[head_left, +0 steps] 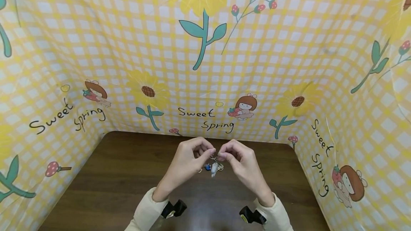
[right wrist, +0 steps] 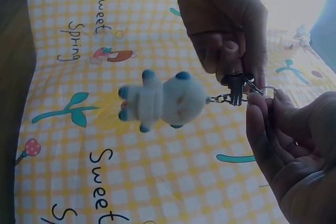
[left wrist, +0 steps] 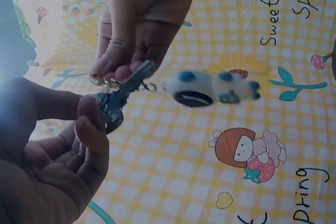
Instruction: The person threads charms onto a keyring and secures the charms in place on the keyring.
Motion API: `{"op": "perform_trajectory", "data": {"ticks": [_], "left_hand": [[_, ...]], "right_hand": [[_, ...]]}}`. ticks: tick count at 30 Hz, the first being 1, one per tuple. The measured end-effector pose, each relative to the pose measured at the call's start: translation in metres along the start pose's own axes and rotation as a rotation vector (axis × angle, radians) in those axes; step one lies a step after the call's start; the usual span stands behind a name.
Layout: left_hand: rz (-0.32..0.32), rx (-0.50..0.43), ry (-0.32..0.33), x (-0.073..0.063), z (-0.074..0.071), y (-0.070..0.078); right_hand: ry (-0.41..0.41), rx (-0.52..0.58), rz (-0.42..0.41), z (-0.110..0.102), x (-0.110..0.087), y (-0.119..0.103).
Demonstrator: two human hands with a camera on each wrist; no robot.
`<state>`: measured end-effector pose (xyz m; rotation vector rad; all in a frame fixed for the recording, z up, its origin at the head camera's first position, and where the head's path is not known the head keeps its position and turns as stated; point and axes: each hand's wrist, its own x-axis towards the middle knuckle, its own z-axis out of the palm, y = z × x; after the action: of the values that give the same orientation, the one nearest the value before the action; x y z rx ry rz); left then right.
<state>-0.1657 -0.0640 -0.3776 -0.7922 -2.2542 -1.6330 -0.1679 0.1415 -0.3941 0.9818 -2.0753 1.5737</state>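
In the head view my left hand [head_left: 192,158] and right hand [head_left: 242,161] meet above the table, fingertips almost touching. Between thumb and forefinger, the left hand pinches the head of a dark metal key [left wrist: 111,111], its blade sticking out. A thin metal key ring [right wrist: 269,90] is pinched in the right hand's fingertips. From a short chain [right wrist: 220,98] hangs a white figurine [right wrist: 181,100] with blue ears and paws. Its dark oval side shows in the left wrist view. Fingers partly hide where key and ring join.
The dark brown wooden table [head_left: 128,188] lies under the hands. Beside the figurine are a small blue item [head_left: 208,167] and a gold-coloured ring [head_left: 220,167]; whether they hang or lie on the table I cannot tell. A yellow checked cloth [head_left: 208,85] walls the back and sides.
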Motion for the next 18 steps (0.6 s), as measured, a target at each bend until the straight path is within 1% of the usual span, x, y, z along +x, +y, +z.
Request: {"op": "perform_trajectory", "data": {"ticks": [2,4,6,9,11,13,14,17,18], "left_hand": [[-0.033,-0.020,0.002,-0.001,0.000,0.000],[-0.060,-0.041,-0.011,-0.001,-0.001,0.000],[-0.075,-0.050,-0.049,0.000,-0.003,-0.001],[-0.076,-0.027,-0.141,0.003,-0.007,-0.003],[-0.061,0.006,-0.198,0.006,-0.010,-0.005],[-0.033,0.052,-0.219,0.008,-0.011,-0.007],[-0.016,0.070,-0.218,0.010,-0.011,-0.007],[0.047,0.126,-0.188,0.013,-0.010,-0.010],[0.057,0.139,-0.180,0.014,-0.010,-0.010]], "right_hand": [[-0.007,-0.005,-0.015,0.000,-0.001,0.001],[-0.010,-0.018,-0.022,0.001,-0.002,0.003],[-0.012,-0.043,-0.024,0.002,-0.004,0.005],[-0.010,-0.082,-0.026,0.004,-0.006,0.009],[-0.002,-0.105,-0.035,0.005,-0.007,0.011],[0.007,-0.119,-0.041,0.005,-0.007,0.012],[0.010,-0.126,-0.044,0.005,-0.006,0.013],[0.020,-0.150,-0.043,0.004,-0.004,0.013],[0.020,-0.159,-0.045,0.004,-0.003,0.013]]}}
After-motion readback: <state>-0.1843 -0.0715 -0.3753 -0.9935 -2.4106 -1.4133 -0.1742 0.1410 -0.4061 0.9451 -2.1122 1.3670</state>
